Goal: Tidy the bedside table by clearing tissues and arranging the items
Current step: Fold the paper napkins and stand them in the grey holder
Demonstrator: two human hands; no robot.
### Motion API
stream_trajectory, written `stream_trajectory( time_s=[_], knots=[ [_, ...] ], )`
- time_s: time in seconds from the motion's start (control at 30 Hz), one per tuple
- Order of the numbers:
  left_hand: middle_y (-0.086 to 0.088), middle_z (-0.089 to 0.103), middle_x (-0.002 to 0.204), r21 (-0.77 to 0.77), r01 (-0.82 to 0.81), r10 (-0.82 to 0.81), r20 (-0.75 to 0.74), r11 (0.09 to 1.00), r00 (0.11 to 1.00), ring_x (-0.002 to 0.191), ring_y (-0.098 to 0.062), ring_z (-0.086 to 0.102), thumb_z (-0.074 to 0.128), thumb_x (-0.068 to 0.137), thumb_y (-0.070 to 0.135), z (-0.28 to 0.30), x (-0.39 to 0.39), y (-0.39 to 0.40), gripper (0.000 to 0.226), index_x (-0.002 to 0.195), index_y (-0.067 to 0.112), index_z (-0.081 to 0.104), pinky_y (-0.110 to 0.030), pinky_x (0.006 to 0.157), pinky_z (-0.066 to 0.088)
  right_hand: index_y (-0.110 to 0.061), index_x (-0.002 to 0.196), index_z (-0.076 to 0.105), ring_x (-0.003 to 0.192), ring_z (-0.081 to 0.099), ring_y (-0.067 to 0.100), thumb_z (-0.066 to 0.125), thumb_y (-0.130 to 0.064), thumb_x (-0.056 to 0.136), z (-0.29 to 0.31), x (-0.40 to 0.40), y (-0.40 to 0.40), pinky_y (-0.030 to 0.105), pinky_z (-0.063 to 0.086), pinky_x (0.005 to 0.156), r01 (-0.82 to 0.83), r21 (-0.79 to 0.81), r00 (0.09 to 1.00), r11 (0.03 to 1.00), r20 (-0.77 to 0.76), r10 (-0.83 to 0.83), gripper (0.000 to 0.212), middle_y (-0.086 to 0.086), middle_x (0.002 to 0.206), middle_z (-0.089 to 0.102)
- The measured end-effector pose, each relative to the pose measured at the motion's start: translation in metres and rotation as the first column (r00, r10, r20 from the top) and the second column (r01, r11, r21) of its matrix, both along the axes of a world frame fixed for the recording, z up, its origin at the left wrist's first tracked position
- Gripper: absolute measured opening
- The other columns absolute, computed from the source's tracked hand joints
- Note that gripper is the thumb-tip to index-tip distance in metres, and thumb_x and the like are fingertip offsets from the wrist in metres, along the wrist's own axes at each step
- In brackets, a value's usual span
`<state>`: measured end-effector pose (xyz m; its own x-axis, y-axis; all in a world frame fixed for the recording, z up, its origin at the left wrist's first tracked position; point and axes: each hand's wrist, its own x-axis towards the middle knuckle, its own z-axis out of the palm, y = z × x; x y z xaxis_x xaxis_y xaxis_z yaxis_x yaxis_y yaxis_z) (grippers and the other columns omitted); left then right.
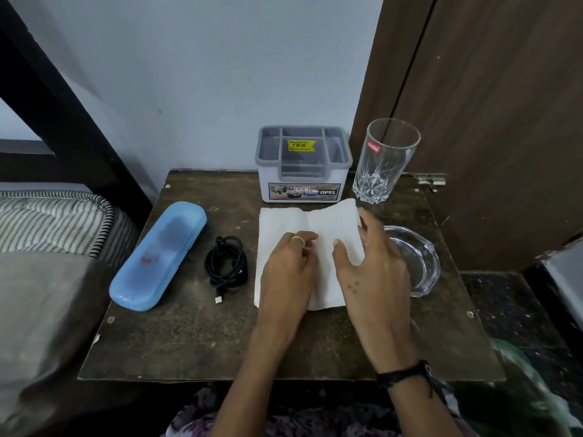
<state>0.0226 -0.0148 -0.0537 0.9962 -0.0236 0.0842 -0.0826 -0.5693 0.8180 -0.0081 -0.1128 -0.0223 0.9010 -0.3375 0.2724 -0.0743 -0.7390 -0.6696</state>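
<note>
A white tissue (328,222) lies spread flat in the middle of the dark wooden bedside table (195,335). Both of my hands rest on it. My left hand (288,272) has its fingers curled and pinches the tissue near its centre. My right hand (369,263) lies on the tissue's right part with fingers spread and the thumb pressing down. A light blue case (157,257) lies at the left, with a coiled black cable (225,263) beside it. A grey compartment organiser (304,165) stands at the back, a tall clear glass (385,159) to its right.
A clear glass ashtray (419,263) sits at the table's right, partly behind my right hand. A striped mattress (50,222) borders the table's left side, a brown wooden door (489,121) stands at the back right, and a blue-grey wall lies behind.
</note>
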Motion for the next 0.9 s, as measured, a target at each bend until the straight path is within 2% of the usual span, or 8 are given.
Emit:
stream_trajectory(
  time_s=[0.1,0.2,0.27,0.4,0.47,0.57,0.7,0.9],
  knots=[
    [0.004,0.061,0.106,0.000,-0.063,0.063,-0.010,0.998,0.998,0.083,-0.008,0.053,0.046,0.093,0.015,0.002,0.005,-0.003,0.025,0.115,0.019,0.060,-0.014,0.064,0.034,-0.025,0.135,0.039,0.118,0.056,0.015,0.059,-0.023,0.087,-0.001,-0.001,0.001,0.024,0.042,0.089,-0.059,0.049,0.998,0.997,0.026,0.057,0.053,0.001,0.129,0.060],
    [0.005,0.062,0.099,-0.003,-0.122,0.121,-0.032,0.993,0.992,0.085,-0.012,0.054,0.043,0.095,0.020,0.005,0.008,-0.005,0.023,0.111,0.021,0.060,-0.022,0.067,0.032,-0.026,0.133,0.038,0.116,0.055,0.007,0.061,-0.017,0.086,-0.001,-0.002,0.007,0.009,0.035,0.086,-0.109,0.089,0.992,0.990,0.068,0.103,0.053,-0.001,0.126,0.061],
    [0.003,0.063,0.096,-0.015,-0.130,0.129,-0.028,0.991,0.991,0.087,-0.015,0.056,0.042,0.096,0.023,0.006,0.008,-0.005,0.021,0.106,0.021,0.061,-0.026,0.071,0.037,-0.024,0.132,0.040,0.114,0.055,0.005,0.061,-0.015,0.086,0.000,-0.002,0.010,0.007,0.034,0.086,-0.133,0.100,0.989,0.986,0.083,0.125,0.052,-0.001,0.122,0.063],
    [0.004,0.057,0.076,-0.026,-0.155,0.154,-0.046,0.988,0.987,0.076,-0.020,0.053,0.042,0.096,0.026,0.007,0.007,-0.006,0.023,0.075,0.026,0.050,-0.031,0.065,0.034,-0.022,0.120,0.044,0.101,0.061,0.012,0.062,-0.016,0.085,0.000,-0.004,0.017,0.016,0.041,0.080,-0.182,0.103,0.983,0.978,0.059,0.176,0.039,-0.003,0.111,0.066],
    [0.002,0.062,0.081,-0.047,-0.159,0.157,-0.045,0.986,0.987,0.080,-0.020,0.056,0.041,0.096,0.026,0.007,0.007,-0.006,0.020,0.082,0.023,0.055,-0.031,0.067,0.036,-0.020,0.118,0.045,0.099,0.058,0.011,0.062,-0.017,0.085,-0.001,-0.004,0.019,0.022,0.045,0.078,-0.169,0.085,0.985,0.982,0.053,0.165,0.037,-0.004,0.111,0.061],
    [0.003,0.067,0.098,-0.077,-0.168,0.163,-0.059,0.983,0.985,0.092,-0.016,0.059,0.042,0.096,0.023,0.005,0.007,-0.005,0.021,0.104,0.022,0.062,-0.028,0.076,0.040,-0.010,0.119,0.050,0.101,0.057,0.022,0.061,-0.020,0.085,-0.007,-0.002,0.015,0.034,0.048,0.078,-0.084,-0.060,0.996,0.995,-0.018,0.083,0.037,0.004,0.116,0.053],
    [0.005,0.067,0.099,-0.082,-0.181,0.175,-0.073,0.980,0.982,0.091,-0.015,0.060,0.044,0.094,0.019,0.004,0.008,-0.006,0.022,0.107,0.023,0.062,-0.027,0.075,0.040,0.001,0.112,0.057,0.114,0.054,0.037,0.061,-0.015,0.084,-0.013,0.001,0.011,0.042,0.049,0.088,-0.011,-0.177,0.998,0.984,-0.060,0.000,0.032,0.018,0.130,0.052],
    [0.004,0.067,0.098,-0.080,-0.185,0.179,-0.069,0.980,0.981,0.088,-0.014,0.059,0.046,0.093,0.018,0.005,0.008,-0.006,0.022,0.107,0.021,0.063,-0.028,0.075,0.042,-0.002,0.105,0.059,0.110,0.058,0.037,0.063,-0.007,0.081,-0.013,0.001,0.015,0.044,0.053,0.085,-0.039,-0.166,0.997,0.985,0.053,0.049,0.024,0.017,0.130,0.053]
  ],
)
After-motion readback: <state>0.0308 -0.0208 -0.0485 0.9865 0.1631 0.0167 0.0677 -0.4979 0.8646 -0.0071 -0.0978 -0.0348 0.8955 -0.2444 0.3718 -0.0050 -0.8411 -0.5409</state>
